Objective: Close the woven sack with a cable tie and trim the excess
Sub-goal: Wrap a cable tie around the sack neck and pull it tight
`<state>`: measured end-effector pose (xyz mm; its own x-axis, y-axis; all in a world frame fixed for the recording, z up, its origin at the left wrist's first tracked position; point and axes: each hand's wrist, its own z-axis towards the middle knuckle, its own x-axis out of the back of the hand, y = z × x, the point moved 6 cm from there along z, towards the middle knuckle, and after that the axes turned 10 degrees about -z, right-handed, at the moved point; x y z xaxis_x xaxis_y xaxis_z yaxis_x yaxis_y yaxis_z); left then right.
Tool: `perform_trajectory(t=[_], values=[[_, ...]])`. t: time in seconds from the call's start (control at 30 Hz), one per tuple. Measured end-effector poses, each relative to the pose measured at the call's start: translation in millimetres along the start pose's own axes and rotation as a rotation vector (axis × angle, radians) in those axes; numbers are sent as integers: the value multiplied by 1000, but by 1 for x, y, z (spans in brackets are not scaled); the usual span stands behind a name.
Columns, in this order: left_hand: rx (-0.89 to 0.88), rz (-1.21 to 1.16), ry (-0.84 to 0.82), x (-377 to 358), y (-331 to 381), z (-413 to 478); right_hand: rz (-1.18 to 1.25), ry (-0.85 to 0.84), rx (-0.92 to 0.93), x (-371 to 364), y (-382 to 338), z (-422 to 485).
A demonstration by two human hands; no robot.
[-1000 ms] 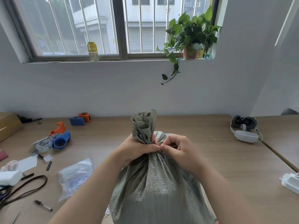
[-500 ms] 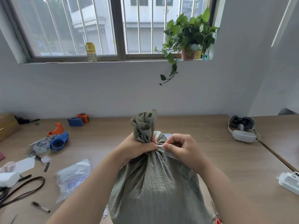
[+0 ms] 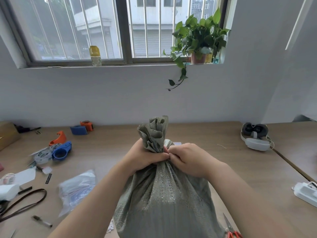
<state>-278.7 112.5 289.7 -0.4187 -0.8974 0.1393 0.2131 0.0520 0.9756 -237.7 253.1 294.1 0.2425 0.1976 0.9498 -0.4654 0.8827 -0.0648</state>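
At 6 o'clock on the surface (image 3: 214,134) stands the full grey-green woven sack (image 3: 164,200), red-handled scissors (image 3: 230,229) beside it at 5, its gathered neck wrapped by the left hand (image 3: 144,157) and pinched by the right hand (image 3: 188,158), its crumpled mouth flaring upright above

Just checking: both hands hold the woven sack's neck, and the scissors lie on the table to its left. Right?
Not quite: the head view shows the scissors on the table to the right of the woven sack. The left hand and right hand do hold its neck.
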Motion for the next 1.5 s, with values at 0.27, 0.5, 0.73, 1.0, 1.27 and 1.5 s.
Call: perform_trajectory(t=[0.27,0.5,0.73,1.0,1.27,1.5], values=[[29,96,-30,-7,3,3,72,105,18,6,3,2],[40,78,-60,-3,2,2,133,150,14,8,9,-3],[10,105,-69,-6,2,4,161,160,8,3,13,-5],[56,132,-125,-7,-1,9,250,130,-1,0,20,-9],[95,-35,-42,-3,-12,4,380,85,-90,-10,29,-7],[146,-168,-32,1,-16,6,617,196,-267,-14,53,-23]])
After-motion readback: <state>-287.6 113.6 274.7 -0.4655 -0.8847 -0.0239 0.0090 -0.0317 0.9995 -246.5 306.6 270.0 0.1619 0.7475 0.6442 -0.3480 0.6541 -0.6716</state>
